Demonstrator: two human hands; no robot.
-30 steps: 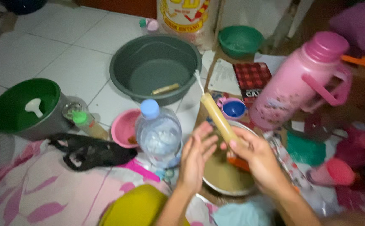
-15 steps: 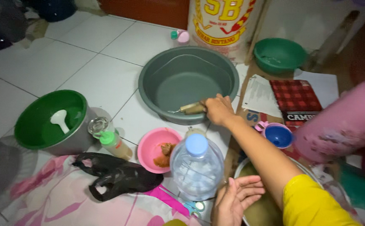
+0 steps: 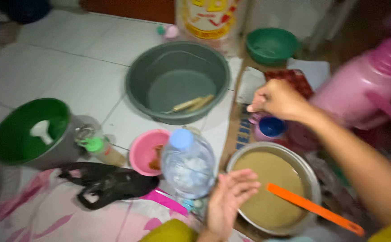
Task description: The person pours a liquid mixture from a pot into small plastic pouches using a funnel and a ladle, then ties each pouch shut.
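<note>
Your right hand hovers above the blue cup; your left hand rests open beside the metal pot.

Your right hand was curled with fingertips pinched just above the small blue-and-pink cup, which stood upright beside the metal pan. That round pan held flat tan batter, with an orange utensil lying slanted across its right side, handle past the rim. Your left hand hung open, empty, at the pan's left rim, beside the clear blue-capped bottle.
</note>
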